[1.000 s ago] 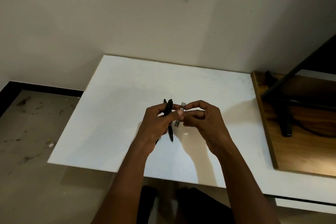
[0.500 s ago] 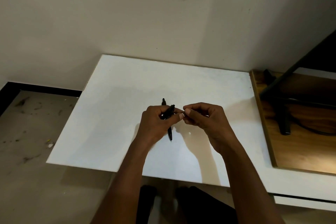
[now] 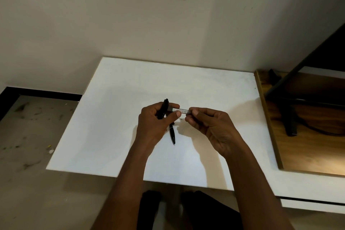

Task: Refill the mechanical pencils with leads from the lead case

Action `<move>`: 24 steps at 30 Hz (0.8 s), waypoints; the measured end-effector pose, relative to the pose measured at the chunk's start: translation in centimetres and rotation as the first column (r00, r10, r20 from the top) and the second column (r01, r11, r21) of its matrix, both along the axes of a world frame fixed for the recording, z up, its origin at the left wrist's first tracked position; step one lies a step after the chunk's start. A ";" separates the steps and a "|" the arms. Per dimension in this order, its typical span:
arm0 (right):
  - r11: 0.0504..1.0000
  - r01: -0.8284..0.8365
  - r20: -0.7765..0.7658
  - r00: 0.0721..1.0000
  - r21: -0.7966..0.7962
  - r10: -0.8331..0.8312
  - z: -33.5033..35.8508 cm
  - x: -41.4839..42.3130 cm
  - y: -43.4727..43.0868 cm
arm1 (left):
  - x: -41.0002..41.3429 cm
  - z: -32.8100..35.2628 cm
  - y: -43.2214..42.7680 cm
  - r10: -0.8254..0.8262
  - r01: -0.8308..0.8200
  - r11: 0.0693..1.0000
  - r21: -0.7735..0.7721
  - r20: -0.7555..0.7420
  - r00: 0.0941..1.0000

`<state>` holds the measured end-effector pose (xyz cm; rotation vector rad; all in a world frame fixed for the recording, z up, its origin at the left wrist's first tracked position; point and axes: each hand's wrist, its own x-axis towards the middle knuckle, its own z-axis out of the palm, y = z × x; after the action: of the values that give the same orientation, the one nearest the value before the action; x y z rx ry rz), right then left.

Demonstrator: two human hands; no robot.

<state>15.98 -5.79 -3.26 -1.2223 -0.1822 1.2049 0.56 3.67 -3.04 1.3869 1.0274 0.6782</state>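
Observation:
My left hand (image 3: 155, 124) grips black mechanical pencils (image 3: 164, 108) above the middle of the white table (image 3: 115, 117); one pencil's tip (image 3: 172, 134) points down towards me below the fist. A small grey lead case (image 3: 180, 111) lies level between both hands. My left thumb and forefinger pinch its left end, and my right hand (image 3: 211, 127) pinches its right end. How many pencils the fist holds is unclear.
A wooden board (image 3: 306, 147) lies on the table's right side, with a black stand and cable (image 3: 287, 117) on it. A wall rises right behind the table. The floor at left is dirty. My legs show under the front edge.
The lead case has turned from upright to level, and now shows between both hands. My right hand has drawn a little to the right.

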 end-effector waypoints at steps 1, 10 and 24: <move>1.000 0.008 -0.005 1.000 0.008 -0.007 0.0 0.1 0.0 | 0.0 -0.1 0.0 0.005 -0.005 1.000 -0.016 -0.005 1.000; 0.999 -0.003 -0.018 1.000 0.053 0.004 0.4 0.6 -0.2 | 0.0 -0.6 0.1 0.002 -0.003 0.992 -0.126 -0.011 1.000; 0.998 -0.008 -0.016 1.000 0.064 0.009 0.0 0.3 0.1 | -0.3 -0.5 0.2 -0.005 0.011 0.986 -0.167 0.039 0.999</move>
<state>16.25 -5.67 -3.28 -1.1569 -0.2128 1.2072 0.30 3.89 -3.56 1.2271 1.0239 0.5964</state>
